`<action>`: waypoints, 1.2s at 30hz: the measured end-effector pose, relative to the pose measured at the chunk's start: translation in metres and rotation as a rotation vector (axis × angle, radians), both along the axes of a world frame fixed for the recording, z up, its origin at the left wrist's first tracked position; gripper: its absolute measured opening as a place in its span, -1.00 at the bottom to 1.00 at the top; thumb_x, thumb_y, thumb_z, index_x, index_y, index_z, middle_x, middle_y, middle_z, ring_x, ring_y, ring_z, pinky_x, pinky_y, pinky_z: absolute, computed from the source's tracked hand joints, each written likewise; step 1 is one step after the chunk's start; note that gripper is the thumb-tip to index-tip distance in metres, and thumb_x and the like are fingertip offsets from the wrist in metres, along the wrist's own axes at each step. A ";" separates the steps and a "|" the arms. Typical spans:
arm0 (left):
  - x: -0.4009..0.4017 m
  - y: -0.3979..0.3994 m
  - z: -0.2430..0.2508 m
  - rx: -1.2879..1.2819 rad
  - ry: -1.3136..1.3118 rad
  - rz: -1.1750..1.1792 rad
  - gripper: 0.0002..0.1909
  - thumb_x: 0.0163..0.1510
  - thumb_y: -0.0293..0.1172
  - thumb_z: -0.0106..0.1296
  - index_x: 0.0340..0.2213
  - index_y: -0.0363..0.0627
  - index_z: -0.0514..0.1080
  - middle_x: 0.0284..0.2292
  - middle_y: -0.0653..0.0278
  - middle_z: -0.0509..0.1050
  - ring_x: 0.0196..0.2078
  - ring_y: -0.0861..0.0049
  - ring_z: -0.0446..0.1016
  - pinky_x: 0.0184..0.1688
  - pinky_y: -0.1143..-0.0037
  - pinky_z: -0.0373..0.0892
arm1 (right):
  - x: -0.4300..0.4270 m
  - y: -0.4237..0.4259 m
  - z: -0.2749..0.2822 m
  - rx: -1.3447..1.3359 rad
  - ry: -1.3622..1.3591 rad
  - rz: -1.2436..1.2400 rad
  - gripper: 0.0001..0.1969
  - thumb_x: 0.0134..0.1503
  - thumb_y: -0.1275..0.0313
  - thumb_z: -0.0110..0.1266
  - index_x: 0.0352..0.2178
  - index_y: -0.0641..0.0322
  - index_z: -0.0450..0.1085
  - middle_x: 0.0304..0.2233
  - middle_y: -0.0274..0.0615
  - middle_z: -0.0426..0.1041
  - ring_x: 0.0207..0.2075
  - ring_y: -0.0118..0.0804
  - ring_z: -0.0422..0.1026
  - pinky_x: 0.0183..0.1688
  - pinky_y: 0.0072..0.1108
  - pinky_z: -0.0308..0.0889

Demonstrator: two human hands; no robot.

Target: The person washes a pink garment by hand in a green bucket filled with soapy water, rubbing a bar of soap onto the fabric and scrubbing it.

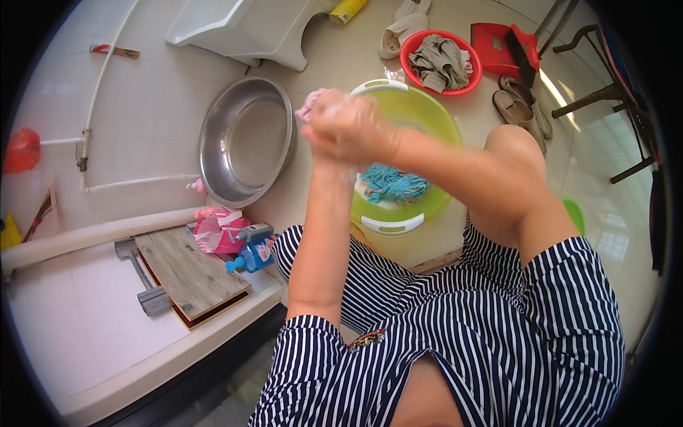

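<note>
Above the left side of a lime-green plastic basin (448, 125), my two hands are pressed together and blurred. My left hand (323, 137) and my right hand (371, 120) are closed around a pink cloth (309, 104), whose crumpled end sticks out at the upper left. Most of that cloth is hidden in the fists. White suds seem to cling to my fingers. Down in the basin, a wet blue cloth (395, 184) with some orange on it lies bunched in soapy water. White handles (392, 224) mark the basin's near and far rims.
A steel basin (251, 139) leans at the left. Beyond stand a red basin (475, 80) of clothes, a red dustpan (488, 48), shoes (520, 109) and a white plastic stool (240, 32). Blue (259, 253) and grey bottles (256, 232) sit by my left knee, near wooden boards (187, 272).
</note>
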State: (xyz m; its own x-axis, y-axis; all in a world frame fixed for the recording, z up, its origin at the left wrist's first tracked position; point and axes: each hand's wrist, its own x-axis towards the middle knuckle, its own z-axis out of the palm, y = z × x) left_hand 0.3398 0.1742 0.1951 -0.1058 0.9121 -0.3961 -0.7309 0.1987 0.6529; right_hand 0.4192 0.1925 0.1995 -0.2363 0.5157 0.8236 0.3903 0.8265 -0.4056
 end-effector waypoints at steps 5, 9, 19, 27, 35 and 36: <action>-0.007 0.014 -0.005 -0.049 0.157 -0.103 -0.69 0.27 -0.04 -0.27 -0.20 0.05 0.34 -0.20 0.38 0.45 -0.18 0.46 0.44 -0.11 0.36 0.41 | 0.007 0.021 0.017 -0.468 0.017 -0.176 -0.77 0.04 0.27 0.09 -0.60 0.16 0.45 -0.47 -0.10 0.45 -0.33 -0.11 0.46 -0.32 -0.31 0.40; -0.039 0.006 -0.034 0.666 0.046 -0.289 -0.81 0.21 -0.22 -0.21 -0.21 0.02 0.29 -0.34 0.38 0.35 -0.27 0.54 0.37 -0.19 0.49 0.37 | -0.006 -0.033 0.017 0.153 -0.176 0.322 -0.78 -0.06 0.29 0.20 -0.61 0.17 0.38 -0.40 -0.13 0.45 -0.36 -0.09 0.48 -0.40 -0.40 0.41; -0.044 0.009 -0.025 0.629 -0.344 -0.453 -0.70 0.24 -0.10 -0.24 -0.17 -0.04 0.28 -0.35 0.32 0.41 -0.31 0.48 0.40 -0.18 0.45 0.40 | 0.007 0.025 0.024 -0.311 -0.061 -0.126 -0.72 0.09 0.16 0.04 -0.44 0.15 0.44 -0.37 -0.05 0.43 -0.40 0.01 0.47 -0.31 -0.27 0.39; -0.007 0.006 0.044 0.162 -0.321 -0.151 -0.51 0.17 -0.07 -0.30 -0.03 -0.15 0.33 -0.06 0.12 0.44 0.00 0.23 0.42 0.10 0.22 0.33 | 0.039 0.071 0.020 -0.835 0.305 0.004 -0.53 0.12 0.04 0.09 -0.31 0.32 0.31 -0.51 -0.29 0.42 -0.46 -0.45 0.41 -0.40 -0.55 0.33; -0.084 0.010 0.034 0.379 -0.139 0.170 -0.49 0.17 -0.02 -0.33 -0.08 -0.13 0.38 -0.08 0.16 0.44 -0.02 0.20 0.41 0.06 0.23 0.34 | 0.046 0.049 0.017 -1.369 -0.171 0.758 -0.51 -0.05 0.17 0.29 -0.13 0.22 0.42 -0.30 -0.32 0.48 -0.35 -0.51 0.39 -0.35 -0.64 0.26; -0.082 0.008 0.040 0.350 -0.128 0.193 -0.48 0.17 0.00 -0.31 -0.06 -0.12 0.38 -0.06 0.17 0.44 0.01 0.19 0.41 0.08 0.19 0.32 | 0.047 0.049 0.025 -1.367 -0.179 0.755 -0.51 -0.05 0.17 0.29 -0.13 0.22 0.42 -0.30 -0.32 0.48 -0.35 -0.51 0.39 -0.35 -0.64 0.26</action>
